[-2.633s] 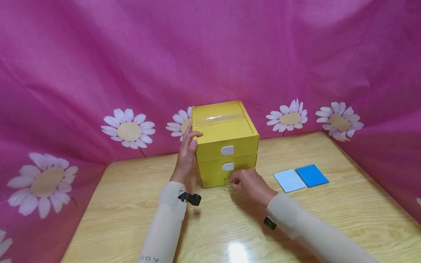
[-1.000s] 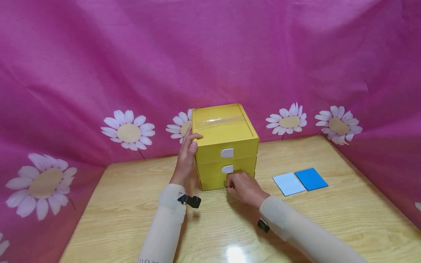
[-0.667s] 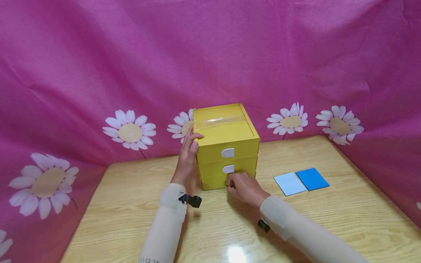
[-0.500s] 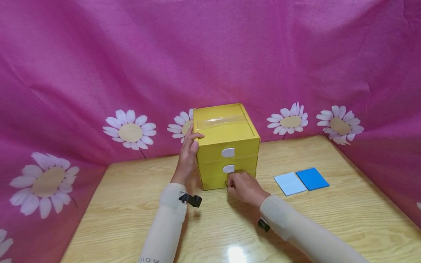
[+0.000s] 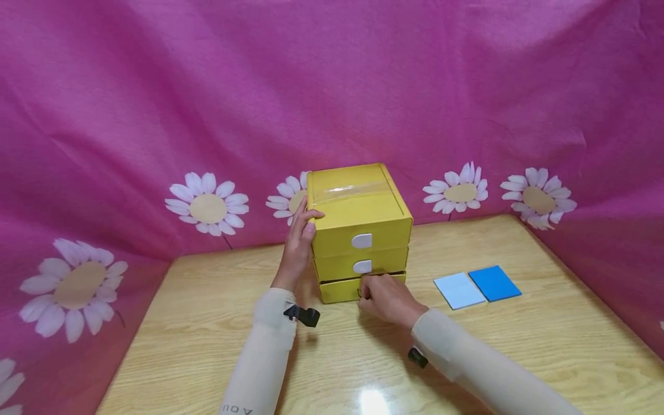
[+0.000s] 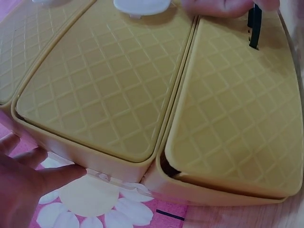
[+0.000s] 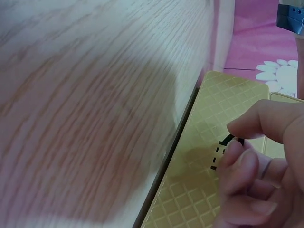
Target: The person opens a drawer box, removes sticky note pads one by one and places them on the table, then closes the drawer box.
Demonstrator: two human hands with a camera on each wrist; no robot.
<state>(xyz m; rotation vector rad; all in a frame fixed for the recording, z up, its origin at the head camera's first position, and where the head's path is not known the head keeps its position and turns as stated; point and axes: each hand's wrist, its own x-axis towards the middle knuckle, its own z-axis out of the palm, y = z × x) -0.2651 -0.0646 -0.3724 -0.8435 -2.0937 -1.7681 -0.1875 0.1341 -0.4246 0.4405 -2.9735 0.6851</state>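
Note:
A yellow mini drawer unit (image 5: 358, 207) with three stacked drawers stands on the table. My left hand (image 5: 295, 248) presses its left side, one finger reaching over the top edge; in the left wrist view its fingers (image 6: 61, 175) lie extended along the side wall. With thumb and finger, my right hand (image 5: 389, 297) pinches a black pull loop (image 7: 228, 139) on the bottom drawer (image 5: 339, 291). That drawer sits slightly out, a dark gap along its upper edge. The upper two drawers are closed, each with a white tab (image 5: 362, 240). The right hand hides part of the bottom drawer's front.
Right of the unit, a light blue square pad (image 5: 459, 290) and a darker blue square pad (image 5: 494, 283) lie flat, side by side, on the wooden table (image 5: 218, 323). A pink cloth (image 5: 332, 86) with daisies hangs behind and along the sides.
My right hand has gone from beside the loop to gripping it, and the bottom drawer has come forward a little, leaving a gap above it. My left hand stays on the unit's side.

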